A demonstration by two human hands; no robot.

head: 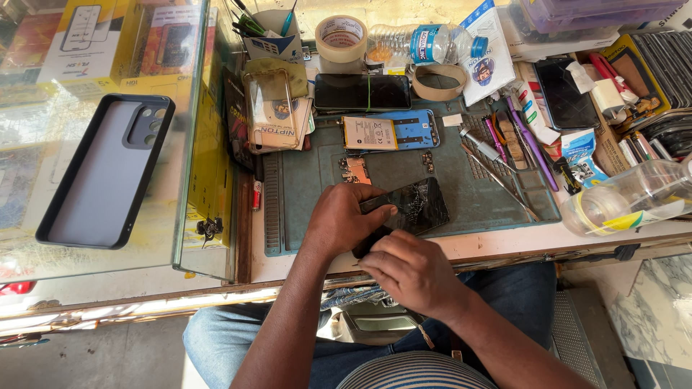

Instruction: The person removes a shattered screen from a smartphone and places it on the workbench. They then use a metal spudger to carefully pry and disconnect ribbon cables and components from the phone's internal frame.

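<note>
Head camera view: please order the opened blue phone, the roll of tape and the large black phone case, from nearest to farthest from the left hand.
From the left hand:
1. The opened blue phone, just beyond it on the green mat.
2. The roll of tape, at the bench's far edge.
3. The large black phone case, far left on the glass counter.

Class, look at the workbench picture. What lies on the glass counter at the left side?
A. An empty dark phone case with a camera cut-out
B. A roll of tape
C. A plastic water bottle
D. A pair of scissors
A. The empty dark phone case lies flat on the glass counter, while the roll of tape and the plastic water bottle sit at the back of the bench.
</note>
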